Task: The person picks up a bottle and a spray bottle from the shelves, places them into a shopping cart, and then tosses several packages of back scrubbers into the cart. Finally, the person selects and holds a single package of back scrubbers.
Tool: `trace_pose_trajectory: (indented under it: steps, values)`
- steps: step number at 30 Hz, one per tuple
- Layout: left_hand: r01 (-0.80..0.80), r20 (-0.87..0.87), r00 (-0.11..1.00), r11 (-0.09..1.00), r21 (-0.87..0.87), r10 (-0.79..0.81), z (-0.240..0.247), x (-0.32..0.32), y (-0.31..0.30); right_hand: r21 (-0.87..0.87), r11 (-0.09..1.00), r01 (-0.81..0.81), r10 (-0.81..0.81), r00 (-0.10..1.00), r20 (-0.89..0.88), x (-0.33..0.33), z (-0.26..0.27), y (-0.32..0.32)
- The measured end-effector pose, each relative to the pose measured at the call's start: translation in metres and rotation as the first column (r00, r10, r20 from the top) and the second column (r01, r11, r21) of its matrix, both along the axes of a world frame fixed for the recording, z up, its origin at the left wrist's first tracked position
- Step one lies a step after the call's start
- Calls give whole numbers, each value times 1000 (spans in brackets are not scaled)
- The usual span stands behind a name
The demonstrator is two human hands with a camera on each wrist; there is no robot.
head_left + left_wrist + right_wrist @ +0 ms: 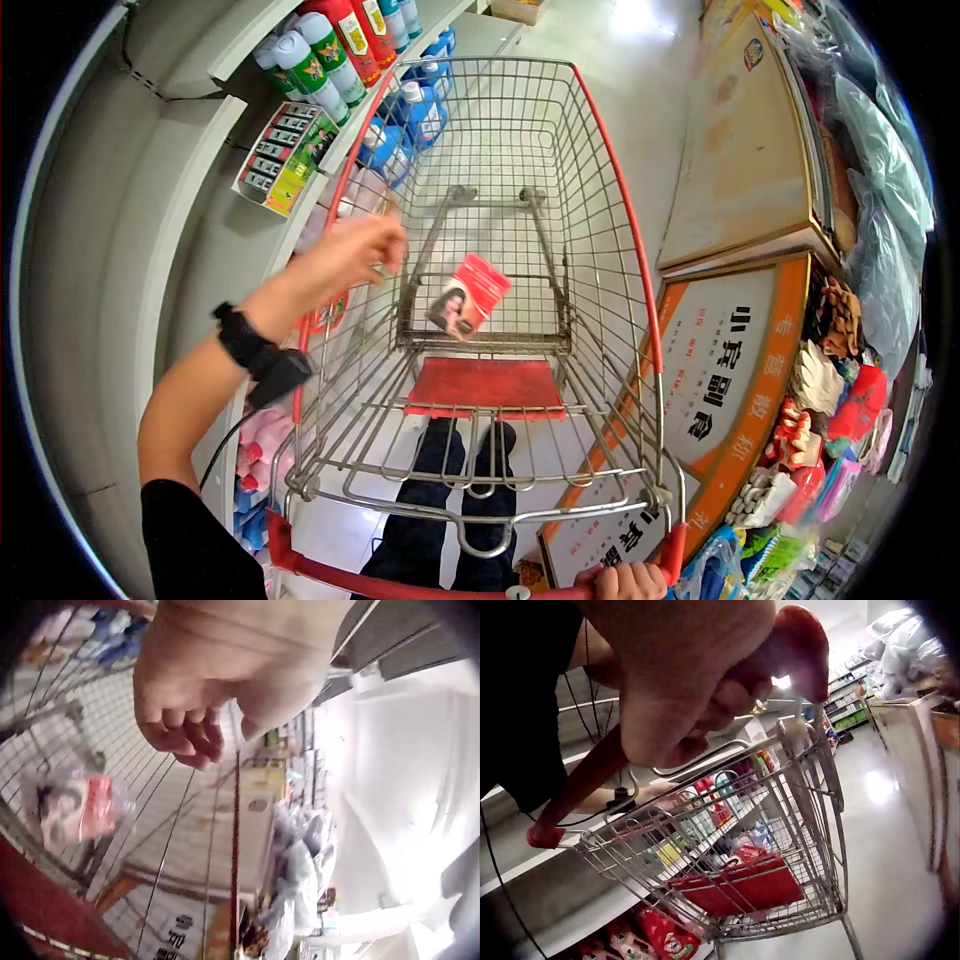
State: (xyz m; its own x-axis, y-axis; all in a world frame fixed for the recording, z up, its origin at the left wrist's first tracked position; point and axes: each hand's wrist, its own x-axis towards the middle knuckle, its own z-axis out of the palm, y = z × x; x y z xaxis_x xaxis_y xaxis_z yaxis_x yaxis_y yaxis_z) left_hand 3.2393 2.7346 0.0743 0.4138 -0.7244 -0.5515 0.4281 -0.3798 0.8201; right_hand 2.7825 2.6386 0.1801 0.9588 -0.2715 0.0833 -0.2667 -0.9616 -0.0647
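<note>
Along the left wall runs a white shelf [190, 210] stocked with green-capped bottles [312, 55] up top and blue bottles [420, 95] further along. Just in front of it, the person's left hand [350, 250] hangs over the left rim of the wire shopping cart [560, 180], a black wrist strap [250, 345] behind it. The left wrist view shows its fingers [184, 731] loosely curled toward the palm with nothing between them; it touches neither wire nor goods.

Right of that hand, inside the basket and apart from it, is a red packet [468, 297] printed with a woman's portrait. It sits tilted, near the back of the basket, just above the red seat flap [485, 385]. Whether it rests on the wire floor I cannot tell; in the left wrist view it is only a blur.

At the near end of the cart, the red handle bar [400, 585] crosses the bottom of the view. The right hand [625, 578] grips its right end, fingers wrapped fully round the bar, as the right wrist view confirms.

Right of the cart stands a chest freezer [745, 160] with an orange-bordered sign [720, 370] in Chinese characters, and beyond that, racks of small packaged goods [830, 400].
</note>
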Motion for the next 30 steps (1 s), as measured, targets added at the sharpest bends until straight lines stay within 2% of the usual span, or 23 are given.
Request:
trace_pose_trajectory:
  steps: [1,2,4,7,8,10,13,16,19,23,29,30]
  values:
    - [-57,140,988,998,-28,61,26,8,11,8,1000,-4,4,1000,-7,-2,-1,0]
    - [-124,342,929,989,-78,144,22,28,32,18,1000,5,-4,1000,-21,-5,-1,2]
    - [-199,589,794,980,19,150,5,65,80,24,1000,5,-3,999,-45,-8,2,1]
    - [-306,693,713,936,172,106,-57,117,145,77,997,19,-15,998,-54,-10,-1,4]
    - [-308,798,602,913,268,-32,-69,126,158,105,994,22,-14,997,-79,-13,0,5]
    - [-345,880,344,828,442,-327,-94,140,177,145,987,69,-50,990,-131,1,7,8]
    - [-268,876,-127,866,422,-466,-123,165,197,139,988,69,-38,977,-211,13,16,6]
    - [-316,834,81,779,541,-546,-132,182,195,166,983,84,-45,973,-227,23,20,3]
    - [-278,711,283,654,703,-644,-136,194,192,192,977,91,-48,974,-220,30,21,-1]
    - [-333,679,360,591,734,-640,-136,197,177,208,968,141,-85,963,-255,20,22,-3]
    - [-365,734,310,638,679,-604,-156,202,196,178,978,112,-68,969,-238,30,20,-10]
    - [-362,769,349,680,637,-535,-160,197,210,165,981,103,-63,971,-230,27,20,-9]
